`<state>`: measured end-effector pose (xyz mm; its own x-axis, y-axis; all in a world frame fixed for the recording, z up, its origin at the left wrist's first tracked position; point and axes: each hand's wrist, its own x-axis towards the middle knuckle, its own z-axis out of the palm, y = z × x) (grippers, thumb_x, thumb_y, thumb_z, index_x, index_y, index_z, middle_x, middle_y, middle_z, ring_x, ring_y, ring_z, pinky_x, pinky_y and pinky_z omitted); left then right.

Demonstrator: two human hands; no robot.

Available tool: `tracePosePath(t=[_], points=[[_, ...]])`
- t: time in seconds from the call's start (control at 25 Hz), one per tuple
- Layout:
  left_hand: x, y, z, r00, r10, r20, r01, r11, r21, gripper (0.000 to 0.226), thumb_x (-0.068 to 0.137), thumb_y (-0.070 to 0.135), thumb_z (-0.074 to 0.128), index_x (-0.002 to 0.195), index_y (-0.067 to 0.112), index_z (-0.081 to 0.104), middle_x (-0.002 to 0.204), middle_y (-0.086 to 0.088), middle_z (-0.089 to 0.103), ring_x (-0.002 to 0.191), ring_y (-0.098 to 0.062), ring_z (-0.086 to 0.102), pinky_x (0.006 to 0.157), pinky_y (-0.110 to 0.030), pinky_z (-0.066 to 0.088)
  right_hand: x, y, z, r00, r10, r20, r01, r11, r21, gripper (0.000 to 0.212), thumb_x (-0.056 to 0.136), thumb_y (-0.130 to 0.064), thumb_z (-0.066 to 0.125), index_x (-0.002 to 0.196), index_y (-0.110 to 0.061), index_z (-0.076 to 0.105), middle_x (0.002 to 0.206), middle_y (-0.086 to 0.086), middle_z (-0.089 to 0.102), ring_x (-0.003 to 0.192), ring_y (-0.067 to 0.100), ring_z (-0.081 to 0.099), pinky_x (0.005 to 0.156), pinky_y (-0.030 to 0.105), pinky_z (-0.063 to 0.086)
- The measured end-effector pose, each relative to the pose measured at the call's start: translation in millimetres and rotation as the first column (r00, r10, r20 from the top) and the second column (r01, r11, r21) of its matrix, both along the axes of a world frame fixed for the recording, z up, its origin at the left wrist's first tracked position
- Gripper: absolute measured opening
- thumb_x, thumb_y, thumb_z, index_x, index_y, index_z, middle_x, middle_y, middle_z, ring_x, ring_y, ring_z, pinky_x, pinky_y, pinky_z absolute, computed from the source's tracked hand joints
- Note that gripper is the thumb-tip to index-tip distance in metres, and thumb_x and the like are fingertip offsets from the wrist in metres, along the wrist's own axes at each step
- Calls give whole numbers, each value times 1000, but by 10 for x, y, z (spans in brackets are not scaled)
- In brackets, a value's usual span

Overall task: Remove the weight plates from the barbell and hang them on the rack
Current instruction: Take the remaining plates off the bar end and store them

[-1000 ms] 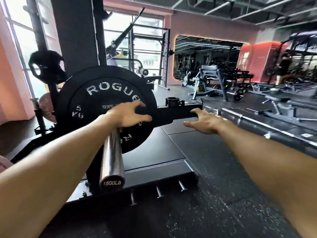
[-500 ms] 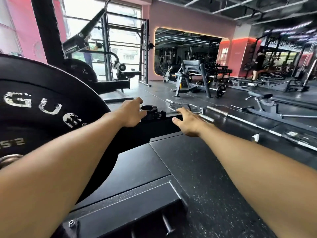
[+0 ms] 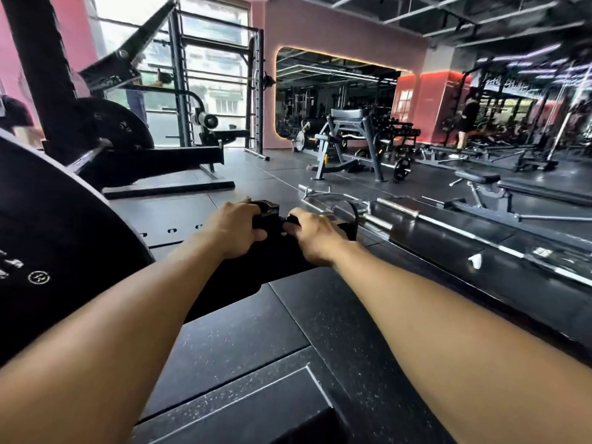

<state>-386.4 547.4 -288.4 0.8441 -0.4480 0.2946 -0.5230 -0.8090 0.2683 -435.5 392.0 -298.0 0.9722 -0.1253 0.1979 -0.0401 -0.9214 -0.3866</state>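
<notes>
A big black bumper plate [image 3: 54, 238] with white lettering fills the left foreground. Behind it, a second black plate [image 3: 117, 129] sits on the far end of the barbell [image 3: 85, 160], beside the black rack upright [image 3: 35, 68]. Straight ahead, a black barbell collar [image 3: 267, 214] lies on the rack's low base beam [image 3: 256, 270]. My left hand [image 3: 235, 227] grips the collar's left side with curled fingers. My right hand [image 3: 315, 235] holds its right side, fingers curled over it. Most of the collar is hidden by my hands.
A chrome-sleeved bar [image 3: 381, 214] lies on the floor just right of my hands. A flat bench [image 3: 480, 181], a grey machine [image 3: 349, 136] and a person [image 3: 469, 120] stand further back. Black rubber platform [image 3: 243, 341] lies under my arms.
Both hands have reached forward and closed around the collar on the base beam. The view has moved lower and closer, so the near plate now sits further left.
</notes>
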Motion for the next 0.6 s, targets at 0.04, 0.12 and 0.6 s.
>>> tracePosePath(t=[0.04, 0.12, 0.6], points=[[-14, 12, 16, 1000, -9, 2, 9, 1000, 23, 36, 91, 23, 67, 124, 12, 62, 125, -10, 57, 109, -31, 54, 86, -30, 39, -16, -3, 21, 1000, 7, -11, -7, 1000, 14, 28, 102, -32, 44, 129, -25, 51, 121, 12, 64, 106, 30, 60, 75, 33, 42], [-96, 66, 64, 1000, -23, -5, 23, 997, 79, 30, 92, 23, 65, 120, 11, 62, 133, -11, 54, 112, -32, 52, 78, -27, 33, -96, 7, 64, 999, 27, -31, -26, 999, 40, 29, 101, -32, 48, 129, -25, 52, 124, 12, 63, 112, 30, 58, 85, 35, 45], [-1563, 919, 688, 984, -168, -59, 170, 985, 23, 17, 92, 14, 65, 108, 16, 62, 104, 9, 53, 106, -22, 53, 96, -32, 39, -1506, 469, 554, 980, 170, 101, -197, 861, 469, 5, 89, -30, 69, 90, -28, 64, 97, 9, 73, 90, 25, 70, 69, 23, 52]])
